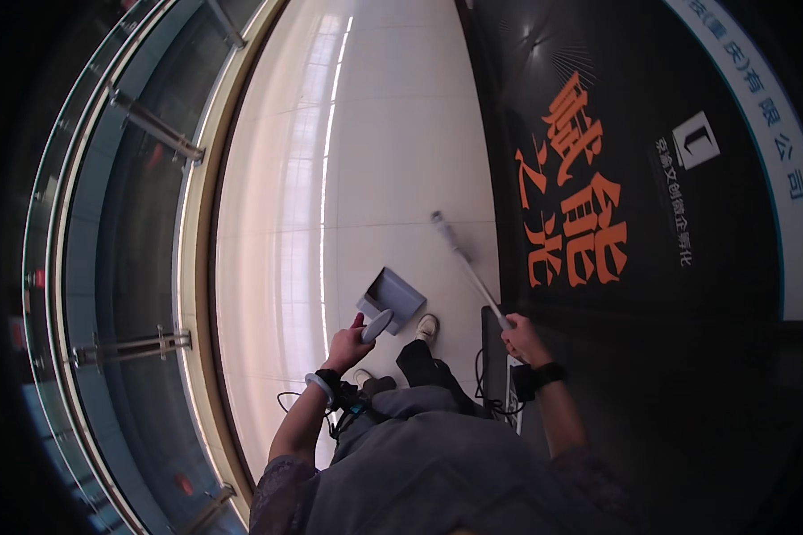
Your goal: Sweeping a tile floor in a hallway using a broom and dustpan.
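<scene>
My left hand grips the grey handle of a long-handled dustpan. The dustpan's grey scoop rests at floor level just ahead of my feet, its hollow side facing forward and left. In my right hand is the upper end of a broom with a pale, thin stick. The stick slants forward and left to the floor beside the black wall. Its head is blurred and seen almost edge-on, so the bristles are hard to make out.
Glossy pale floor tiles form a corridor. Along the left runs a glass railing with metal posts and a raised tan curb. A black wall panel with orange lettering stands to the right. A dark box-like object sits by my right wrist.
</scene>
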`<state>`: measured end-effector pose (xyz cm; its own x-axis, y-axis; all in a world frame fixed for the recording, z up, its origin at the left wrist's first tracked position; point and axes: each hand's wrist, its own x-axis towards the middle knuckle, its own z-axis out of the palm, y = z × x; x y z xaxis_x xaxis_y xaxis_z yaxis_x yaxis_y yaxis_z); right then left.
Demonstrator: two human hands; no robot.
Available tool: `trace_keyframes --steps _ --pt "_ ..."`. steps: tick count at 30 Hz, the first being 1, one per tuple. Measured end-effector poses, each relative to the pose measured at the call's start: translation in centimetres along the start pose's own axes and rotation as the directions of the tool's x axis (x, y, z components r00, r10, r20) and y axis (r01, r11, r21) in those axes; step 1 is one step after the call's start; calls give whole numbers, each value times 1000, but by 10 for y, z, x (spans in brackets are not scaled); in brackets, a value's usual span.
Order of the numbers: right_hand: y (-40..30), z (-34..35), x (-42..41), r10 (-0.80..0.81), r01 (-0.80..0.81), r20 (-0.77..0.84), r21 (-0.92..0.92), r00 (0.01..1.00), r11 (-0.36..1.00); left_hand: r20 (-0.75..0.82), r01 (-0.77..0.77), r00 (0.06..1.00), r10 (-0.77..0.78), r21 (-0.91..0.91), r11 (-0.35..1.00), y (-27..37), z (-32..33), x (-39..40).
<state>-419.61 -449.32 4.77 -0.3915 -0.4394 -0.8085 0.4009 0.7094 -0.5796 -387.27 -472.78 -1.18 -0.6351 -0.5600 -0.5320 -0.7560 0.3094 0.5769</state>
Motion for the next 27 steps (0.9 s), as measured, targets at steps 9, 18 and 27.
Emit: trace_keyframes --steps 9,18,27 --pt "47 -14 76 -36 29 -224 -36 974 999 111 -256 964 240 168 952 87 -4 69" --pt "48 -34 1 166 -196 136 257 977 946 191 -268 955 228 215 939 96 -8 103" --pt "23 -25 23 37 -5 -122 249 992 968 352 -225 922 162 148 963 91 -48 127"
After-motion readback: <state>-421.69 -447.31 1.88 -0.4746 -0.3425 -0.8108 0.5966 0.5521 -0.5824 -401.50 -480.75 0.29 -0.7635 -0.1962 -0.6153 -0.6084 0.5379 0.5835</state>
